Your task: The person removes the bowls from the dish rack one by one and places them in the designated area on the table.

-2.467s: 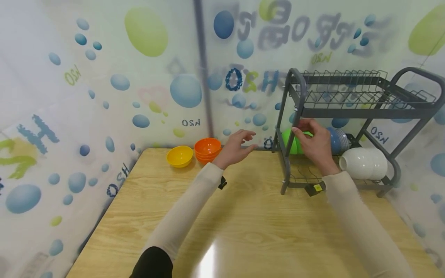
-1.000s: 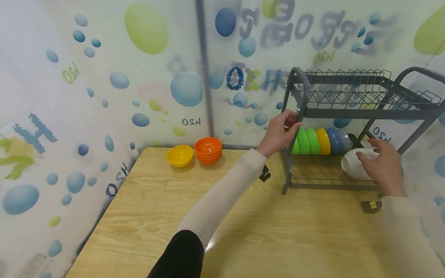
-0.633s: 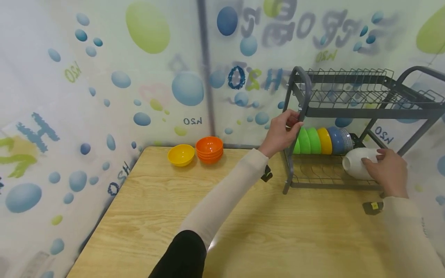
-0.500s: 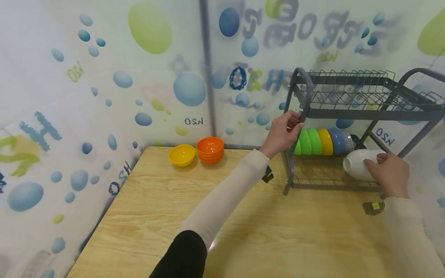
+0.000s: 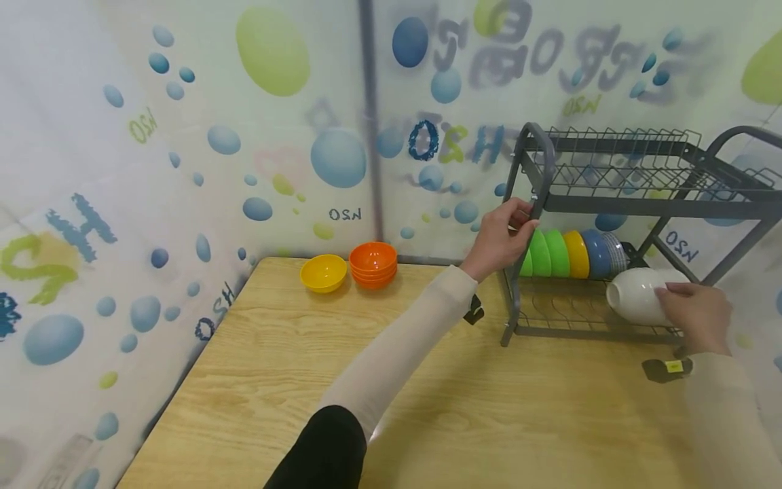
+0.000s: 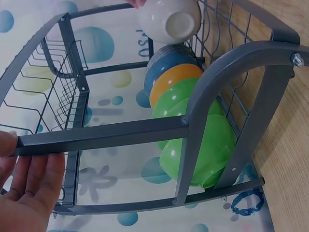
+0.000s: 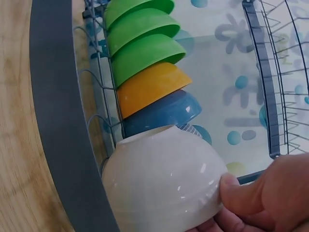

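A grey two-tier dish rack [image 5: 647, 205] stands at the right. My left hand [image 5: 499, 239] grips its left side; in the left wrist view the fingers [image 6: 36, 179] curl around a dark metal bar. At the right end of the lower tier a white bowl [image 5: 638, 297] lies on its side, its foot facing left. My right hand [image 5: 699, 314] holds this bowl at its right end, thumb on the near outer face in the right wrist view. Behind it stand green bowls [image 5: 554, 252], a yellow bowl [image 5: 576, 254] and a blue bowl [image 5: 595, 254] on edge in a row.
On the wooden table [image 5: 305, 367], near the back edge, sit a yellow bowl [image 5: 324, 274] and a stack of orange bowls [image 5: 373, 265] to its right. The rack's upper wire tier [image 5: 623, 166] overhangs the bowls. A patterned curtain [image 5: 293, 170] hangs behind.
My left hand has gone from above the table to the rack's left side. My right hand has left that side, moved right and taken hold of the white bowl.
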### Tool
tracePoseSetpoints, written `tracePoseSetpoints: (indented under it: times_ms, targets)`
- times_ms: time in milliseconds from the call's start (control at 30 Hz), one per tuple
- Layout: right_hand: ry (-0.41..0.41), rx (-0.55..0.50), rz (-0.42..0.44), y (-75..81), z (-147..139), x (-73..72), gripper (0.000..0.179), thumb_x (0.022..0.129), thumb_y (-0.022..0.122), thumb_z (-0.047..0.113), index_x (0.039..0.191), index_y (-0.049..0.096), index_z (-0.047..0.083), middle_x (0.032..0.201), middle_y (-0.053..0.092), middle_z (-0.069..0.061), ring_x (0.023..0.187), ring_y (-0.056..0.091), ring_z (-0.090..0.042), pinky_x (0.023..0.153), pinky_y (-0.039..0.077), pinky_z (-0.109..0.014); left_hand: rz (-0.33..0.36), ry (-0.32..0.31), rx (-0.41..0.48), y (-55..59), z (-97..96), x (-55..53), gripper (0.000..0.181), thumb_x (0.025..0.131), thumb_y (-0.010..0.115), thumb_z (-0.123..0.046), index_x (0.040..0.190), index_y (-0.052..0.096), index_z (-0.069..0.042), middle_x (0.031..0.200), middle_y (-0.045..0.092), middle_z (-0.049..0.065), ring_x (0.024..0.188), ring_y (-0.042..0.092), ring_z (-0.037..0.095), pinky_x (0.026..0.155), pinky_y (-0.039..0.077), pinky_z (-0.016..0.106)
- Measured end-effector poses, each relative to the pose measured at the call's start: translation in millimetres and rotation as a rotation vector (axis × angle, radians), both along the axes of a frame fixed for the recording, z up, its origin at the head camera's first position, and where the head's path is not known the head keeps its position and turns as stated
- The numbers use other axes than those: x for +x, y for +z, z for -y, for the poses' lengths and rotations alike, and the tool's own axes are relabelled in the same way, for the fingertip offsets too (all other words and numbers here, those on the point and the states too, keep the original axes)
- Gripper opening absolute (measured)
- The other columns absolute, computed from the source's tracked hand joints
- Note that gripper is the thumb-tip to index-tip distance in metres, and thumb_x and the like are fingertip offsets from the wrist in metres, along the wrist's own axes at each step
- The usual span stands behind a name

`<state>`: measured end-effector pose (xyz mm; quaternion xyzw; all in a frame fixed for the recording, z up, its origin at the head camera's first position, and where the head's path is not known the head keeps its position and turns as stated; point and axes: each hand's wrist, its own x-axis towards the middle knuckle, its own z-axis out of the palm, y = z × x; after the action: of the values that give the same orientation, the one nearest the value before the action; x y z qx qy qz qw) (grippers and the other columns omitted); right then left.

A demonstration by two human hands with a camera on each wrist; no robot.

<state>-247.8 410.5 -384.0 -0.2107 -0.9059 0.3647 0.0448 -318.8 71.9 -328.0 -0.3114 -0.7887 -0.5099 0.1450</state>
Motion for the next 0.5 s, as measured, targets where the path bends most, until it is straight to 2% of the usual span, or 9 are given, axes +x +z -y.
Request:
tracePoseSetpoints:
  times_ms: [133,267,367,433,500]
  targets:
    - [0.011,-0.038,0.009,-2.4,-4.8,1.3,0.068,0.104,0.047,0.039,0.147,0.04,-0.013,0.15,0.036,-0.042,0.117,0.043,-0.052,0.094,0.047,-0.065,0.006,0.002,-0.014,-0.4,-0.5,-0.4,0.024,0.105,0.06,-0.016,0.126,0.062,-0.005,0.106,0.071,0.01,0.091,0.07,0.014,0.08,0.053,0.01]
    - [0.005,-0.109,0.046,-2.5,-7.3,1.4,0.072,0.104,0.046,0.042,0.15,0.035,-0.012,0.154,0.03,-0.041,0.122,0.04,-0.054,0.107,0.039,-0.07,-0.003,-0.006,-0.013,-0.9,-1.3,-1.1,0.024,0.105,0.06,-0.016,0.125,0.062,-0.005,0.105,0.071,0.011,0.09,0.07,0.014,0.079,0.053,0.011]
    - [-0.002,-0.128,0.066,-2.2,-6.9,0.7,0.074,0.103,0.046,0.044,0.152,0.035,-0.011,0.151,0.035,-0.041,0.119,0.045,-0.049,0.098,0.047,-0.061,-0.01,-0.01,-0.01,-1.3,-1.5,-1.5,0.023,0.105,0.06,-0.016,0.125,0.062,-0.005,0.104,0.071,0.01,0.089,0.07,0.014,0.079,0.053,0.01]
    - [-0.006,-0.127,0.067,-2.2,-5.6,-0.4,0.073,0.103,0.046,0.044,0.152,0.036,-0.01,0.149,0.039,-0.039,0.115,0.048,-0.045,0.091,0.047,-0.055,-0.014,-0.009,-0.008,-1.5,-1.3,-1.7,0.023,0.105,0.06,-0.016,0.125,0.062,-0.005,0.104,0.071,0.01,0.088,0.069,0.013,0.079,0.053,0.01]
    - [-0.015,-0.138,0.07,-2.3,-4.1,-1.5,0.073,0.103,0.046,0.044,0.152,0.037,-0.009,0.147,0.041,-0.038,0.111,0.05,-0.042,0.09,0.047,-0.052,-0.013,-0.007,-0.008,-1.4,-0.8,-1.5,0.023,0.105,0.06,-0.016,0.125,0.062,-0.005,0.104,0.07,0.01,0.088,0.069,0.012,0.079,0.053,0.01]
